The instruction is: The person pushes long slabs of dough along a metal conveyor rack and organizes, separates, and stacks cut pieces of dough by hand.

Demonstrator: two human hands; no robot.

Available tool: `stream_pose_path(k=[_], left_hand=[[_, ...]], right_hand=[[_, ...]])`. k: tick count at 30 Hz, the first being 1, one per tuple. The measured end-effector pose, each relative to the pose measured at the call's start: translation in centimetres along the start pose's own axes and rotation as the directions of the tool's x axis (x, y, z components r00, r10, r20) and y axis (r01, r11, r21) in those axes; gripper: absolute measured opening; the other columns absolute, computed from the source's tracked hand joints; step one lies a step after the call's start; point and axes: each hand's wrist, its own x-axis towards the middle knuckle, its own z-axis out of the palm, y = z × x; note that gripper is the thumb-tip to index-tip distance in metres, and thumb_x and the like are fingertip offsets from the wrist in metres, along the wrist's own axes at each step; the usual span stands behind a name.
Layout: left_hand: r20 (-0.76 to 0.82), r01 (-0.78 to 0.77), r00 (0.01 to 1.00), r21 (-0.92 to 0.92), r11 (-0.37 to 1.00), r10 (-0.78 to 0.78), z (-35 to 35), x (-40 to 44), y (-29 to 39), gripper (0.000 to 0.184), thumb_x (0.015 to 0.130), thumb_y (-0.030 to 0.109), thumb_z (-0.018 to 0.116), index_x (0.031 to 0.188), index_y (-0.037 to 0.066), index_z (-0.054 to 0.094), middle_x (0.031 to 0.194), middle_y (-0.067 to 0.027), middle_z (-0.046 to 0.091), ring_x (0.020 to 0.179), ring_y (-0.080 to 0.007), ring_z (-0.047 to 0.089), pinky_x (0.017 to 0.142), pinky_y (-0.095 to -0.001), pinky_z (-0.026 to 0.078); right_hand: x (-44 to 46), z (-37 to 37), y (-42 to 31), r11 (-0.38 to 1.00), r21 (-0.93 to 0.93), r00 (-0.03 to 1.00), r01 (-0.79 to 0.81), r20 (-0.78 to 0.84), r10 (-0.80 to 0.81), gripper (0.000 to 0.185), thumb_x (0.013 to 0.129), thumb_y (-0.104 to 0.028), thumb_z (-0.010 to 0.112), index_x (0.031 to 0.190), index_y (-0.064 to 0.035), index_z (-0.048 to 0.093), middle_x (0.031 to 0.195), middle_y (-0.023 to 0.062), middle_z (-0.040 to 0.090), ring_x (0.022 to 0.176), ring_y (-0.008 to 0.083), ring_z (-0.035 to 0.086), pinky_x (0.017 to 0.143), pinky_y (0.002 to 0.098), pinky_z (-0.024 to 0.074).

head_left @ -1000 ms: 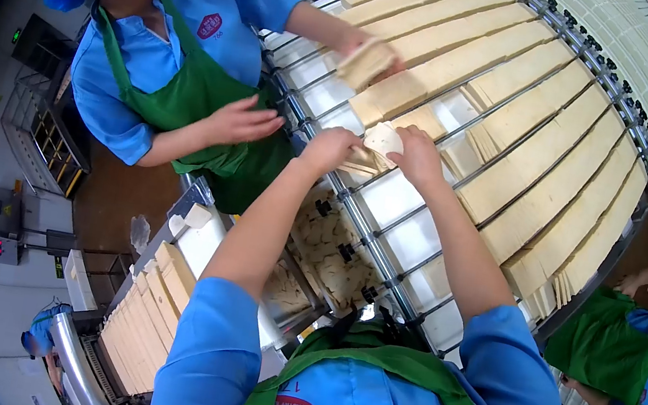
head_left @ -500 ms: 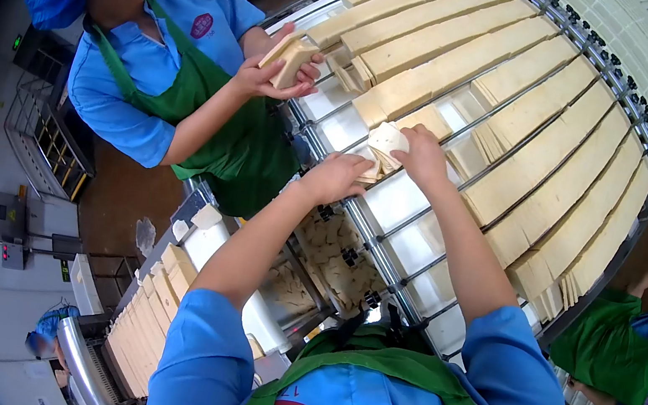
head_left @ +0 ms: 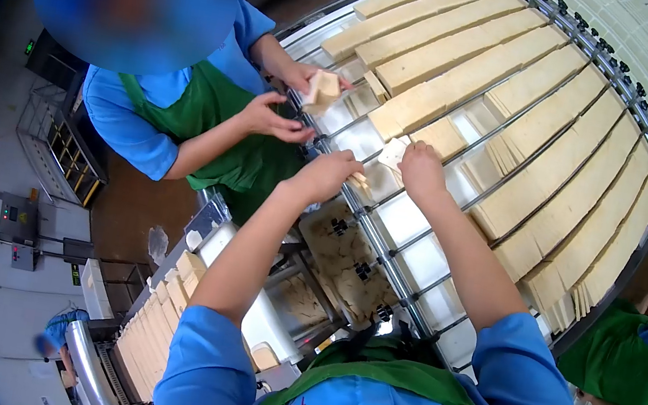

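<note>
My right hand [head_left: 424, 168] grips a small stack of pale, flat dough sheets [head_left: 394, 152] over a lane of the rack. Closer to the front rail, my left hand [head_left: 326, 176] closes its fingers on a few narrow dough pieces [head_left: 359, 181]. The two hands are apart, with a bare stretch of white surface between them. Just beyond my right hand lies a short row of stacked dough sheets [head_left: 441, 139] in the same lane.
Metal rods divide the rack into lanes with long rows of stacked dough sheets [head_left: 549, 174]. A front rail [head_left: 384, 250] runs above a scrap bin [head_left: 353, 288]. At left, a co-worker's hand [head_left: 297, 75] holds a dough stack [head_left: 323, 90]. More stacks [head_left: 151, 328] stand lower left.
My left hand has drawn away from the stack toward the front rail with narrow pieces. My right hand stays on the sheets. The co-worker's hands have parted, one carrying the stack toward the rack.
</note>
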Motion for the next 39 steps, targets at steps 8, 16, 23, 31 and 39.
stream_pose_path(k=[8, 16, 23, 31, 39], left_hand=[[-0.062, -0.024, 0.998, -0.120, 0.992, 0.017, 0.2, -3.0, 1.9, 0.028, 0.078, -0.001, 0.051, 0.104, 0.006, 0.060, 0.098, -0.0159, 0.058, 0.094, -0.0362, 0.058, 0.084, -0.0401, 0.047], [-0.194, -0.044, 0.980, 0.014, 0.999, 0.046, -0.8, -3.7, 1.7, 0.026, 0.078, -0.001, 0.056, 0.103, 0.004, 0.060, 0.096, -0.0128, 0.057, 0.093, -0.0320, 0.058, 0.080, -0.0386, 0.047], [-0.137, -0.077, 0.982, 0.337, 0.938, 0.130, 1.8, -0.2, 3.4, 0.020, 0.076, 0.005, 0.053, 0.094, 0.007, 0.062, 0.095, -0.0104, 0.056, 0.095, -0.0260, 0.057, 0.087, -0.0364, 0.042], [-0.218, -0.030, 0.970, 0.333, 0.942, 0.108, 3.6, 2.8, 2.1, 0.022, 0.075, 0.005, 0.051, 0.096, 0.007, 0.058, 0.096, -0.0097, 0.055, 0.097, -0.0286, 0.054, 0.090, -0.0367, 0.042], [-0.400, 0.047, 0.913, 0.290, 0.956, 0.077, 5.5, 2.9, 2.1, 0.040, 0.070, 0.003, 0.062, 0.109, 0.006, 0.056, 0.106, -0.0142, 0.052, 0.104, -0.0300, 0.051, 0.095, -0.0414, 0.037]], right_hand=[[2.1, 0.4, 0.6, 0.899, 0.412, 0.970, -0.151, 0.237, 0.054, 0.049, 0.078, -0.033, 0.070, 0.097, 0.0104, 0.057, 0.093, 0.0243, 0.064, 0.088, 0.0362, 0.063, 0.078, 0.0422, 0.0503], [3.6, 1.1, 1.1, 0.705, 0.660, 0.853, -0.260, 0.499, -0.153, 0.069, 0.058, -0.043, 0.078, 0.104, 0.0067, 0.063, 0.098, 0.0236, 0.065, 0.093, 0.0342, 0.063, 0.081, 0.0372, 0.0503], [-0.1, -0.8, -2.1, 0.876, 0.432, 0.975, -0.216, 0.043, 0.219, 0.090, 0.057, -0.026, 0.080, 0.130, 0.0050, 0.038, 0.117, 0.0223, 0.051, 0.114, 0.0369, 0.047, 0.095, 0.0404, 0.0411], [-0.6, 0.8, -0.3, 0.923, 0.363, 0.983, -0.128, -0.079, 0.167, 0.095, 0.059, -0.026, 0.081, 0.135, 0.0026, 0.032, 0.111, 0.0184, 0.049, 0.109, 0.0339, 0.048, 0.095, 0.0422, 0.0380], [-1.1, 1.0, 1.1, 0.835, 0.550, 0.988, 0.001, -0.127, 0.082, 0.059, 0.072, -0.026, 0.071, 0.118, 0.0030, 0.049, 0.116, 0.0200, 0.052, 0.110, 0.0359, 0.049, 0.093, 0.0438, 0.0411]])
